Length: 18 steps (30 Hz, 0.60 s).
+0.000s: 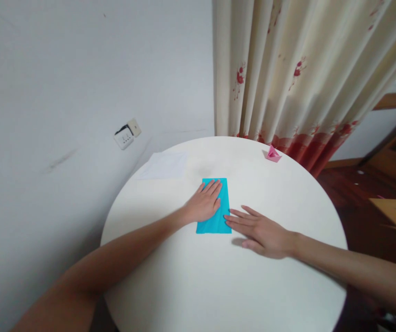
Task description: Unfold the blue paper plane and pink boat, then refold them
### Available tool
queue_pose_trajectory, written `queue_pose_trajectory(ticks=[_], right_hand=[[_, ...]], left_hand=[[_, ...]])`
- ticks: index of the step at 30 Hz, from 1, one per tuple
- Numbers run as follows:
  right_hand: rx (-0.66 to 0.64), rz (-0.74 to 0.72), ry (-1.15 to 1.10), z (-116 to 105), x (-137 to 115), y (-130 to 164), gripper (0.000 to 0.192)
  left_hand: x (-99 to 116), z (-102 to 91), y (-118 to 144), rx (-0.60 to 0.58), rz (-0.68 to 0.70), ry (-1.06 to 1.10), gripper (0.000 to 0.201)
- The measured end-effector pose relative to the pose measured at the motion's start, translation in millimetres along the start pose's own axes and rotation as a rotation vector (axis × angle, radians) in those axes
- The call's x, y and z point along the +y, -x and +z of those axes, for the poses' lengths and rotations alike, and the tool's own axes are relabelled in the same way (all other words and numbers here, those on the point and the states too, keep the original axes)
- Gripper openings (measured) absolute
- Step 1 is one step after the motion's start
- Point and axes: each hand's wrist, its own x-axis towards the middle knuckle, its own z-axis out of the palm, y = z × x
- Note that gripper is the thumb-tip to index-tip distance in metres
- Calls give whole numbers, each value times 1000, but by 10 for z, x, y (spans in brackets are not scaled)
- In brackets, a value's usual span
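Lying flat near the middle of the table (pixel 191 281), the blue paper (pixel 222 216) already looks folded into a narrow rectangle, though no shape has formed; most folding seems left. The left hand (pixel 204 203) presses on the paper, fingers (pixel 212 188) extended and grasping nothing. The right hand (pixel 262 230) rests spread, fingertips (pixel 230 218) touching the paper's right edge.
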Motion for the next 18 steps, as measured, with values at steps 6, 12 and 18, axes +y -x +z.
queue_pose_trajectory(ticks=[6,12,18], right_hand=[[65,146,101,-123,507,-393,63],[146,285,190,-229,1027,-802,65],[228,326,217,-183,1054,-818,68]], left_hand=[[0,1,-1,-9,-2,-10,60],[-8,11,1,-5,-12,-13,60],[-7,-17,-7,-46,-23,1,61]])
